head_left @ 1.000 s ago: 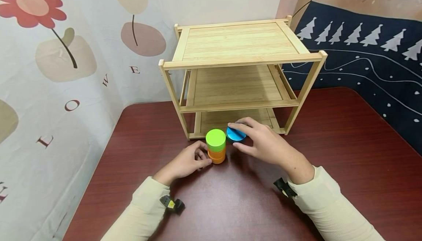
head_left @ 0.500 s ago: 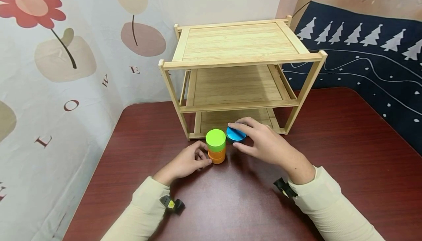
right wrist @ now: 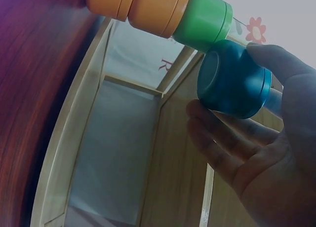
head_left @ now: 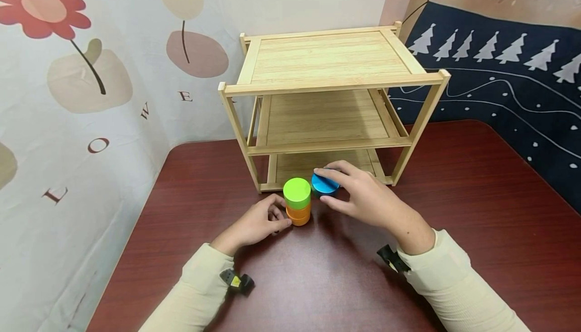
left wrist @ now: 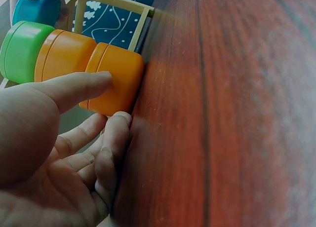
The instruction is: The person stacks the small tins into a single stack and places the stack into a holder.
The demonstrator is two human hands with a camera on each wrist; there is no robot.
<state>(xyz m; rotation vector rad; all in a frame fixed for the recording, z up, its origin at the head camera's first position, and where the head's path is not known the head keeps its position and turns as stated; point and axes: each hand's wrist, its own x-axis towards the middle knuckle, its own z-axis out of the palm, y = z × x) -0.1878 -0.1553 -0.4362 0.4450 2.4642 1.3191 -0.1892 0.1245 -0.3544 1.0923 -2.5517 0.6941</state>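
A stack of small round lidded jars stands on the table: two orange jars (left wrist: 121,74) with a green jar (head_left: 297,193) on top. My left hand (head_left: 254,225) holds the lowest orange jar, thumb against its near side and fingertips at its base. Beside the green jar, my right hand (head_left: 367,198) grips a blue jar (right wrist: 234,79) between thumb and fingers. The blue jar is raised off the table, its side right at the green jar in the right wrist view. The fingers partly cover its lid in the head view.
A three-tier wooden shelf (head_left: 331,89) stands just behind the jars on the dark red table (head_left: 308,281). Printed cloths (head_left: 136,44) hang at the left and back, and a dark one with white trees (head_left: 499,85) hangs at the right.
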